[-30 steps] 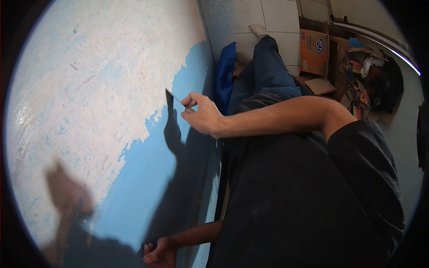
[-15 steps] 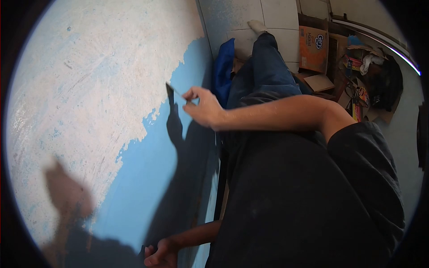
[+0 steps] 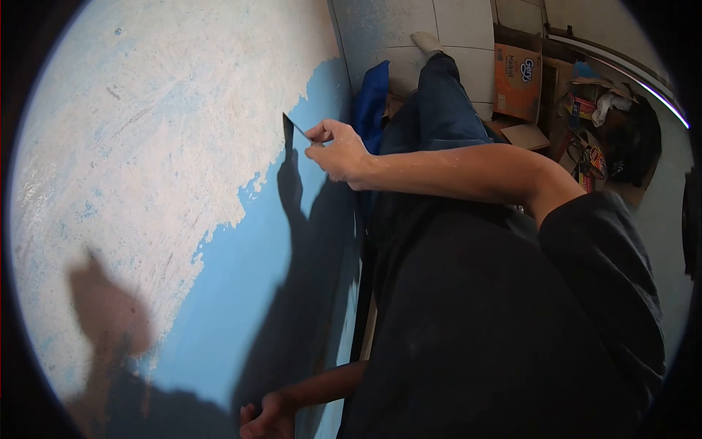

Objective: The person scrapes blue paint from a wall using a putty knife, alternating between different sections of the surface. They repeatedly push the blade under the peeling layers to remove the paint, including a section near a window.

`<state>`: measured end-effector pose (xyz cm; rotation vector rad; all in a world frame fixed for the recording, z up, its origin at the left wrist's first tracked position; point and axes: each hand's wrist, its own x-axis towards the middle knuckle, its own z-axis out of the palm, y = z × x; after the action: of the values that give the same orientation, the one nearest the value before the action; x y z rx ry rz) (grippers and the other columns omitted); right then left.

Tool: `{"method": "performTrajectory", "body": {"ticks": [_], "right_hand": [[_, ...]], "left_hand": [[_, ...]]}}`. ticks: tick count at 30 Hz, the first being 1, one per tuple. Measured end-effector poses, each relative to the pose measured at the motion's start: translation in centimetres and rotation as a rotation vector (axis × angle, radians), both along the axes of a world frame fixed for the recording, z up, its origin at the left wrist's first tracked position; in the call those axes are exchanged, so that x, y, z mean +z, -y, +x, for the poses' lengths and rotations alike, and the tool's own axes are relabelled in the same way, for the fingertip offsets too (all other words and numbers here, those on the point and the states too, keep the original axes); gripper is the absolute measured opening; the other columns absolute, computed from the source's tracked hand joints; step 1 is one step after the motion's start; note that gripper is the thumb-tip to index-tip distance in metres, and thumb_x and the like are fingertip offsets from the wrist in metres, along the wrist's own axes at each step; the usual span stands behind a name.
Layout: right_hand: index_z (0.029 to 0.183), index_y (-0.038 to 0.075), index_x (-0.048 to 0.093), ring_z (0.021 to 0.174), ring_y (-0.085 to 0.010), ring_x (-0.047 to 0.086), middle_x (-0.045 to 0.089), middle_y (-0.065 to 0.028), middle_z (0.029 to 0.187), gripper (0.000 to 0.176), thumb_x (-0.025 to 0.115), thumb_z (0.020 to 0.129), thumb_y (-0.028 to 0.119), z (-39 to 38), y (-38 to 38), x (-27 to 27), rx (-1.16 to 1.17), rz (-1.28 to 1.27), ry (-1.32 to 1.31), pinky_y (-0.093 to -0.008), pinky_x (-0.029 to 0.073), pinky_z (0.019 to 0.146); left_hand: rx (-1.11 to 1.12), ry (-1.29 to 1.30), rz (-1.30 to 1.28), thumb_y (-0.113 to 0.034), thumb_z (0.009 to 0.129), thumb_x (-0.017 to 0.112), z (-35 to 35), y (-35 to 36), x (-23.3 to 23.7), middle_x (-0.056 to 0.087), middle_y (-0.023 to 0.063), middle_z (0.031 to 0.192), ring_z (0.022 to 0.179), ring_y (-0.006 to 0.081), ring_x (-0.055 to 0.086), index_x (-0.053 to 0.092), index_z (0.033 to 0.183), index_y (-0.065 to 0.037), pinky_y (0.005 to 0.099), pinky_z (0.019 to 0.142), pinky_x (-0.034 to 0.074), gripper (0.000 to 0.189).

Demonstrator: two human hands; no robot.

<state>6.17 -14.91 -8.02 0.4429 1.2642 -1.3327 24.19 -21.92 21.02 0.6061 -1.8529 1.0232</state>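
My right hand (image 3: 340,154) pinches a thin scraper (image 3: 299,128) between thumb and fingers. The blade's tip meets its own shadow on the wall (image 3: 168,124), at the border between the pale, scraped-looking surface and the blue paint (image 3: 219,293). Low in the view, my left hand (image 3: 268,418) hangs close to the blue part of the wall, partly in shadow. Its fingers are curled, and whatever they may hold cannot be made out. Shadows of my arm and head fall across the wall.
My legs and one foot (image 3: 425,42) extend over the tiled floor (image 3: 464,22). Beside them lies a blue cloth or bag (image 3: 373,95). To the right stand an orange carton (image 3: 515,82), cardboard pieces and a black bag (image 3: 640,139) among clutter.
My right hand and the scraper have shifted slightly up and to the right along the paint border. My left hand stays low by the wall, its fingers turned a little.
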Motion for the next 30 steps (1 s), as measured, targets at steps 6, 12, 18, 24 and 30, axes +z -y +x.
{"method": "performTrajectory", "body": {"ticks": [6, 12, 18, 24, 30], "right_hand": [[0.113, 0.001, 0.056, 0.062, -0.0082, 0.047, 0.052, -0.0070, 0.102, 0.026, 0.066, 0.088, 0.003, 0.1, -0.8, 0.2, -0.010, -0.089, 0.014, -0.0254, 0.036, 0.044], [0.113, 0.001, 0.057, 0.065, -0.0085, 0.048, 0.053, -0.0051, 0.094, 0.027, 0.067, 0.088, 0.005, -0.8, -0.9, 1.6, 0.030, -0.071, 0.015, -0.0249, 0.037, 0.047], [0.114, 0.000, 0.058, 0.065, -0.0091, 0.050, 0.055, -0.0056, 0.095, 0.029, 0.068, 0.088, 0.006, -0.6, -0.4, -2.6, -0.002, -0.074, -0.005, -0.0243, 0.039, 0.047], [0.116, 0.000, 0.058, 0.064, -0.0090, 0.051, 0.058, -0.0069, 0.100, 0.030, 0.068, 0.089, 0.007, -0.8, -1.4, 1.2, 0.027, -0.093, -0.018, -0.0248, 0.040, 0.046], [0.114, 0.002, 0.059, 0.062, -0.0078, 0.049, 0.055, -0.0059, 0.102, 0.026, 0.068, 0.091, 0.007, -0.8, -0.1, -2.1, -0.001, -0.026, -0.001, -0.0250, 0.037, 0.044]], "left_hand": [[0.001, 0.017, -0.011, -0.023, 0.099, 0.058, 0.1, 0.1, 0.0, 0.058, 0.0054, 0.051, 0.043, 0.0124, 0.054, 0.062, 0.055, -0.003, 0.0261, 0.040, 0.042, 0.048], [0.060, -0.027, 0.071, -0.038, 0.104, 0.052, 0.3, -0.5, -0.1, 0.057, 0.0023, 0.062, 0.052, 0.0110, 0.050, 0.061, 0.069, -0.010, 0.0285, 0.049, 0.040, 0.045], [-0.019, -0.033, 0.001, -0.033, 0.103, 0.054, -0.9, 0.0, -0.6, 0.049, 0.0012, 0.053, 0.044, 0.0099, 0.041, 0.051, 0.055, -0.011, 0.0285, 0.044, 0.034, 0.053], [-0.116, 0.118, 0.005, -0.032, 0.103, 0.056, 2.1, 1.9, 1.0, 0.048, 0.0010, 0.051, 0.042, 0.0100, 0.039, 0.051, 0.053, -0.010, 0.0281, 0.044, 0.033, 0.055], [0.177, 0.040, -0.020, -0.034, 0.103, 0.056, 2.5, 1.8, 1.1, 0.048, 0.0011, 0.051, 0.044, 0.0095, 0.040, 0.052, 0.056, -0.009, 0.0276, 0.044, 0.033, 0.054]]}}
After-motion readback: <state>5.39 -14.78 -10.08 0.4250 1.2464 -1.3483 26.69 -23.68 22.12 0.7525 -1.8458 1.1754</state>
